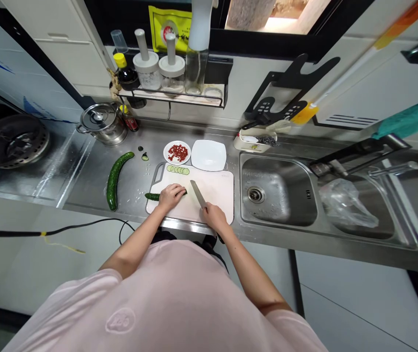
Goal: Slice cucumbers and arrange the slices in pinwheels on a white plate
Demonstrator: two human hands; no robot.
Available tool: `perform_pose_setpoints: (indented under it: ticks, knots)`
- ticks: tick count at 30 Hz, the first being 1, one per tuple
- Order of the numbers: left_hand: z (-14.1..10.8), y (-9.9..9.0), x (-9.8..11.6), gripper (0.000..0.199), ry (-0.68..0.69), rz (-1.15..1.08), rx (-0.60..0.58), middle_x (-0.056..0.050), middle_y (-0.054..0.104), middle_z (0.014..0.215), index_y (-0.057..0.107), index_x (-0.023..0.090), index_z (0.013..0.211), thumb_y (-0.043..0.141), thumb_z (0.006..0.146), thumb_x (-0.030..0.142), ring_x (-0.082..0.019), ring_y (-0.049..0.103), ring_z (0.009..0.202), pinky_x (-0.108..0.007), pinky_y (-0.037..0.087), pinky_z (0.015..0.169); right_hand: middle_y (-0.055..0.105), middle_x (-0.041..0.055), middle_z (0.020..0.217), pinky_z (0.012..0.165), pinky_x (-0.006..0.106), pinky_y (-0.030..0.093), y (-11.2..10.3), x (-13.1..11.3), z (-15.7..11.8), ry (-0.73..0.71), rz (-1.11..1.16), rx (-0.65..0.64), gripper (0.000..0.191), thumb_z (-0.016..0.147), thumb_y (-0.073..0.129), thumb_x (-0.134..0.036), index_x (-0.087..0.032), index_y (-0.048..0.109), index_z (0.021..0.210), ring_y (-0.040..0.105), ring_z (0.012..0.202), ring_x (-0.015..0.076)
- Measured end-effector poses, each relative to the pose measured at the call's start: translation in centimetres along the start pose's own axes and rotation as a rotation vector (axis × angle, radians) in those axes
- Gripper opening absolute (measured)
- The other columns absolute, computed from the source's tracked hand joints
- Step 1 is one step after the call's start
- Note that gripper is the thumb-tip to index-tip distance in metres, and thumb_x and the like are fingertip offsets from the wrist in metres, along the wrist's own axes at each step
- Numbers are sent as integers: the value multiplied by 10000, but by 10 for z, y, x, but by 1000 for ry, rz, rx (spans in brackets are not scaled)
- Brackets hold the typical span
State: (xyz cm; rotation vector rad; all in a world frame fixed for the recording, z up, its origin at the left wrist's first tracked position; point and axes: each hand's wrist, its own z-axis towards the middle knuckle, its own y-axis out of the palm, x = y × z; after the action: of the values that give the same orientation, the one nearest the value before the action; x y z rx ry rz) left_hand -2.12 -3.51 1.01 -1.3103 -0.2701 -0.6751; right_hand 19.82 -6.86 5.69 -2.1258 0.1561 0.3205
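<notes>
My left hand (pixel 171 196) is closed over a cucumber (pixel 152 196) that lies across the white cutting board (pixel 216 188); most of the cucumber is hidden under the fingers. In my right hand (pixel 214 216) is a kitchen knife (pixel 197 194), its blade pointing up and to the left, a little apart from the cucumber's cut end. A row of overlapping cucumber slices (pixel 178 169) rests near the board's top left. Left of the board, a whole curved cucumber (pixel 115 178) lies on the steel counter (pixel 91 183).
Behind the board stand a plate of chopped red pieces (pixel 177 153) and a white square plate (pixel 209 155). Cucumber scraps (pixel 145 157) lie nearby. A steel pot (pixel 102 122) is at back left, a sink (pixel 278 190) on the right, and a spice rack (pixel 172 95) above.
</notes>
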Motion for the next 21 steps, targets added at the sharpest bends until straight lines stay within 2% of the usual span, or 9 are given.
perform_pose_setpoints:
  ticks: [10,21]
  knots:
    - [-3,2,-7,208,82,9,3,-37,667,987,699,247,981,543,881,344,-148,607,914,-282,483,832,663,115,986,656,270,374,-4,-7,1,-5,-28,-9,269,922,339,-268,-172,565,1034,620,898,228]
    - [-4,2,-6,215,108,39,12,-39,660,992,696,242,968,518,896,338,-151,598,906,-287,477,822,665,102,948,642,255,352,-15,-29,-7,-79,-28,32,255,954,320,-275,-180,544,1027,622,850,208]
